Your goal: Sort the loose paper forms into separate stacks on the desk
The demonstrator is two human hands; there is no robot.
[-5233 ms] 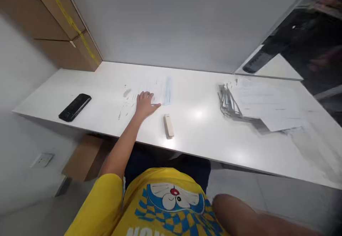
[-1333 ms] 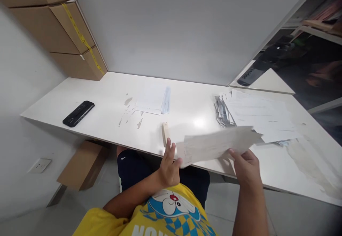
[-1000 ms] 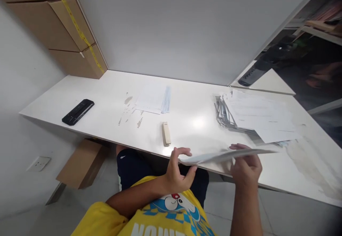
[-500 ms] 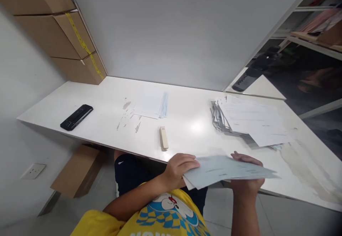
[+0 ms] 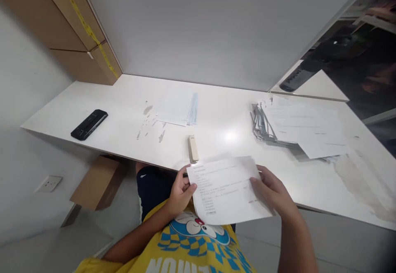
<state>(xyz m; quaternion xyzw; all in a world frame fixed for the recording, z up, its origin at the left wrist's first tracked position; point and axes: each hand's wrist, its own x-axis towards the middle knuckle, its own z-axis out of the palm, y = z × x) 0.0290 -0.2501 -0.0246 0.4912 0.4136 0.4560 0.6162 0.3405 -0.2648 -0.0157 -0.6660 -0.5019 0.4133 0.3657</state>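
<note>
Printed white sheets of paper [image 5: 225, 190] are held up over the table's front edge, text side facing me. My left hand [image 5: 181, 190] pinches their left edge, thumb in front and fingers behind. On the right edge, my right hand [image 5: 272, 188] grips the same sheets with its thumb on top. Just beyond them on the table lies a cream stapler [image 5: 193, 149]. Farther back is a small stack of white and light-blue papers [image 5: 176, 107].
A larger, uneven pile of papers [image 5: 306, 126] lies at the right of the white table [image 5: 225, 108]. A black phone-like object [image 5: 89, 124] rests at the left. Cardboard boxes [image 5: 93, 64] are stacked at the back left, and another box [image 5: 97, 182] stands under the table.
The papers have turned from their light-blue side to a white printed side and stand more upright. Both hands have shifted to the side edges. The view has moved slightly.
</note>
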